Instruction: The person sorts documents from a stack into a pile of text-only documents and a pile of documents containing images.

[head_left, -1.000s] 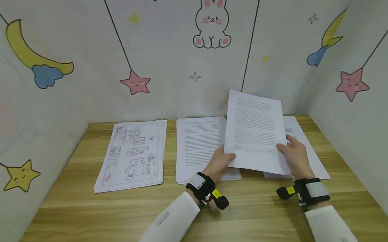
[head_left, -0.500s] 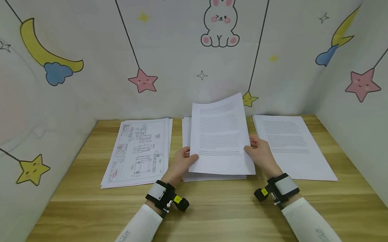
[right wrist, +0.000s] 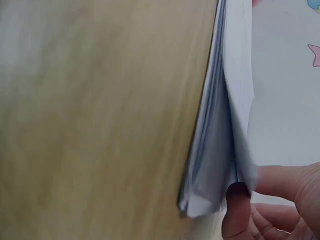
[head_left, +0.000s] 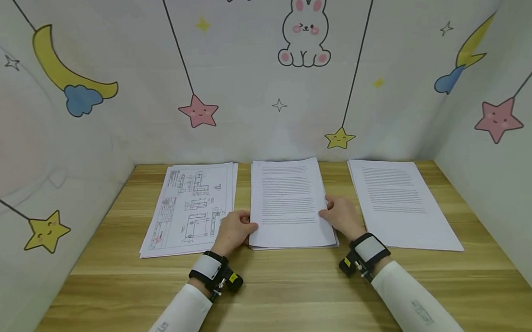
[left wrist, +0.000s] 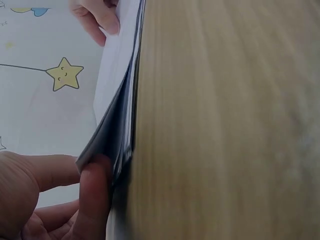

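Printed sheets of paper [head_left: 288,192] lie over the middle paper stack [right wrist: 202,197] in the head view, nearly lined up with it. At their left edge, my left hand [head_left: 234,230] pinches the paper between thumb and finger. My right hand [head_left: 344,216] pinches the opposite edge in the same way. In the left wrist view the lifted edge [left wrist: 95,142] of the paper curves up from the stack, with a finger [left wrist: 92,197] underneath. The right wrist view has a similar gap below the raised paper [right wrist: 240,115]. How many sheets are held, I cannot tell.
To the left lies a stack of technical drawings [head_left: 188,208], close beside my left hand. Another stack of text pages [head_left: 401,205] lies to the right. All rest on a wood-grain table [head_left: 279,297], backed by a white wall [head_left: 245,79] with cartoon pictures.
Both hands have carried the paper left from above the right stack and lowered it onto the middle stack. The right stack is now uncovered. The head view has shifted slightly.
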Action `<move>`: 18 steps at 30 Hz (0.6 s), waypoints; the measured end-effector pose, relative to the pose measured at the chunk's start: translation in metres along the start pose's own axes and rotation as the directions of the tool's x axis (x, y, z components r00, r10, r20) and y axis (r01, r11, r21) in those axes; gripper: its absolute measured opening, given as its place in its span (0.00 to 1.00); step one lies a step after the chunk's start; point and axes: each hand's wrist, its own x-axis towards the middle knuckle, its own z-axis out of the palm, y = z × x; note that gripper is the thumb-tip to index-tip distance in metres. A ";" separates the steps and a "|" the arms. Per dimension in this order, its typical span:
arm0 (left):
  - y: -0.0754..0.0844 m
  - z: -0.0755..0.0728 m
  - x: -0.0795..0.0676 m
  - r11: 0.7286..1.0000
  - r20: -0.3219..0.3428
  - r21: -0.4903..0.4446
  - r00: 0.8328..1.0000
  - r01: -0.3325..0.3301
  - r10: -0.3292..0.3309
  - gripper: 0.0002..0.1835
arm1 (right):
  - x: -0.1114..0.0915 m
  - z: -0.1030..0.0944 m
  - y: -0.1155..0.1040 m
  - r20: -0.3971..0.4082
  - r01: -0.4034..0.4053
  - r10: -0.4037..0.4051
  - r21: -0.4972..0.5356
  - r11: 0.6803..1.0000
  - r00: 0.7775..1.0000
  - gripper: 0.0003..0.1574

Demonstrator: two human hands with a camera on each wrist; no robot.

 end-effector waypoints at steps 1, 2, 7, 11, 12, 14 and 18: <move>0.000 -0.001 -0.001 1.000 -0.007 0.023 1.000 -0.002 0.002 0.24 | 0.001 0.000 0.000 0.003 0.007 -0.007 -0.024 1.000 1.000 0.23; -0.001 -0.002 -0.001 0.999 -0.014 0.043 1.000 -0.005 0.006 0.24 | 0.001 -0.001 0.000 0.007 0.017 -0.017 -0.041 0.999 1.000 0.17; 0.002 -0.006 -0.002 0.993 -0.045 0.120 0.999 -0.011 0.016 0.24 | 0.004 -0.006 0.004 0.044 0.058 -0.054 -0.086 0.995 0.998 0.15; 0.010 -0.006 -0.001 0.993 -0.074 0.116 0.997 -0.025 0.034 0.23 | 0.002 -0.016 0.014 0.056 0.040 -0.036 -0.066 0.997 0.998 0.20; 0.013 -0.005 -0.001 0.995 -0.073 0.098 0.997 -0.031 0.038 0.23 | 0.000 -0.019 0.017 0.047 0.027 -0.024 -0.057 0.998 0.999 0.24; 0.021 -0.001 0.000 0.998 -0.061 0.035 0.997 -0.044 0.046 0.22 | -0.002 -0.029 0.024 0.015 0.027 -0.026 -0.056 0.998 1.000 0.27; 0.038 0.014 0.002 0.989 0.006 -0.128 0.997 -0.074 0.075 0.20 | -0.007 -0.057 0.042 -0.061 0.007 -0.011 -0.069 0.998 0.998 0.28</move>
